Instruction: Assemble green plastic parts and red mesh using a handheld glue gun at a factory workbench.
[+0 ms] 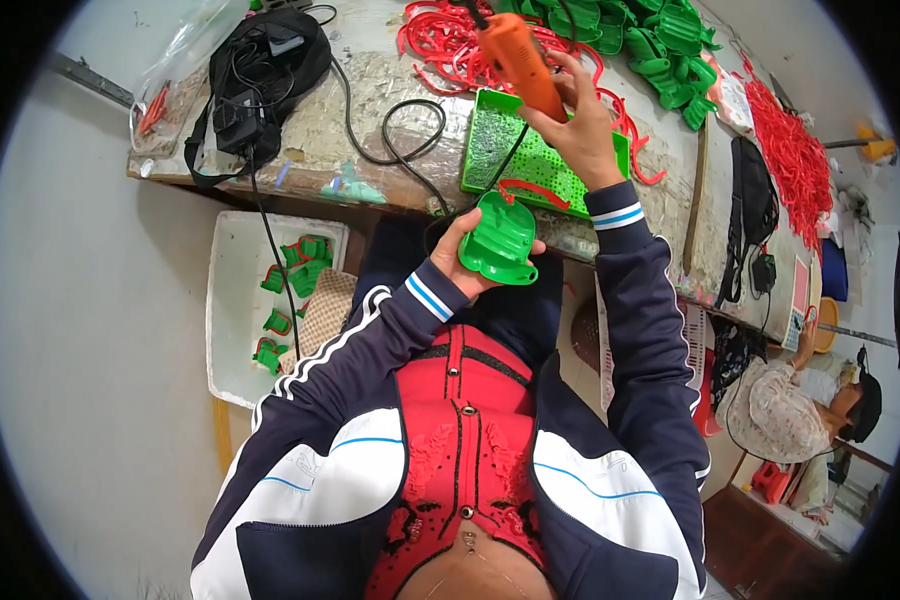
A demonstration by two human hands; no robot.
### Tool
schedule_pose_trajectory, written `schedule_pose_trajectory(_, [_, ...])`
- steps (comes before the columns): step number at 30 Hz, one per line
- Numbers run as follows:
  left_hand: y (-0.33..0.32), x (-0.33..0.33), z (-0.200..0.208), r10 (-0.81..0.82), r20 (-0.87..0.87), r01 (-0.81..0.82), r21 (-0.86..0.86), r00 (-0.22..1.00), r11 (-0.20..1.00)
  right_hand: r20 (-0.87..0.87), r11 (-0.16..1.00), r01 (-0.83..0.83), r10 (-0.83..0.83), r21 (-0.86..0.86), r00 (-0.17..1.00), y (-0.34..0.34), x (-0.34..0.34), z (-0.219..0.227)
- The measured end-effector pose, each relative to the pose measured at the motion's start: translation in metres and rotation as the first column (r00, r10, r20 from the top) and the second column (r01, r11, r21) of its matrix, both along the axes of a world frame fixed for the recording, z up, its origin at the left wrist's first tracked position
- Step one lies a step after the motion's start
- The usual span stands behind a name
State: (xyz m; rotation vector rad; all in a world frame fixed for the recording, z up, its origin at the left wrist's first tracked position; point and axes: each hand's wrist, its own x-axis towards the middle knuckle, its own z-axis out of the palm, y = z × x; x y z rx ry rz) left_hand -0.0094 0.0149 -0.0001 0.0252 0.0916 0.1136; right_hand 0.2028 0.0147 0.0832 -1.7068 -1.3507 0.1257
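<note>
At the near edge of the tabletop point(375, 60), holds a curved green piece point(498, 240) pinched between thumb and fingers of the left hand point(455, 255), near a red strip point(535, 191). Above the green basket point(570, 165), grips an orange tool point(520, 65) with the right hand point(585, 130) curled around it. Down at left, has a white box point(235, 270) containing red-edged green pieces point(310, 275).
</note>
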Motion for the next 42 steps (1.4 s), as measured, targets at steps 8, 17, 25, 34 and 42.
schedule_pose_trajectory(8, [0.0,-0.004,0.006,0.001,-0.017,0.0,0.028,1.0,1.0,0.034,1.0,0.023,-0.023,-0.008,0.999,0.003,-0.01,-0.004])
schedule_pose_trajectory(17, [0.002,-0.003,0.006,0.007,-0.01,-0.007,0.025,1.0,1.0,0.163,0.993,0.11,-0.115,0.038,0.98,-0.029,-0.02,0.02])
schedule_pose_trajectory(25, [0.001,0.003,0.0,-0.014,0.016,0.013,0.1,1.0,0.995,0.244,0.807,0.246,-0.13,-0.537,0.961,-0.068,-0.037,0.005])
schedule_pose_trajectory(34, [-0.004,-0.001,-0.003,-0.017,-0.007,0.018,0.118,1.0,0.993,0.159,0.852,0.235,-0.181,-0.468,0.971,-0.066,-0.027,-0.015])
schedule_pose_trajectory(42, [0.0,0.002,-0.009,-0.026,0.016,0.024,0.131,1.0,0.991,0.41,0.71,0.381,-0.141,-0.592,0.901,-0.056,-0.023,-0.013])
